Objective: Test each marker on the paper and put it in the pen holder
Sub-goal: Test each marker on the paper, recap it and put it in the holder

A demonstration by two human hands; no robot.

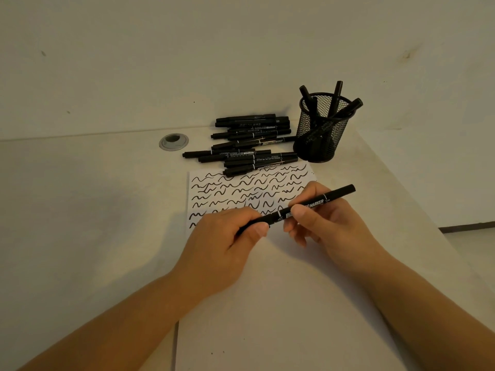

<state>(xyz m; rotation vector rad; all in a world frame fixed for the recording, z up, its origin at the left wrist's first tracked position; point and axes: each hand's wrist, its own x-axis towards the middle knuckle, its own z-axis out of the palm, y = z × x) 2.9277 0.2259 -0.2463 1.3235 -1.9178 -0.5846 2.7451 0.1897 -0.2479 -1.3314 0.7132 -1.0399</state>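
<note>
Both hands hold one black marker (316,203) slantwise above the white paper (267,290). My left hand (227,242) grips its lower left end, the cap end, with curled fingers and thumb. My right hand (324,220) pinches the barrel near the middle, over the white lettering. The paper's upper part carries rows of black squiggles (246,194). A black mesh pen holder (320,132) stands upright beyond the paper at the right, with several markers sticking out of it. A pile of black markers (249,143) lies left of the holder, along the paper's far edge.
A round metal cable grommet (173,141) sits in the white desk to the left of the pile. The desk's right edge (401,196) runs diagonally close to the holder and my right hand. A pale wall rises behind the desk.
</note>
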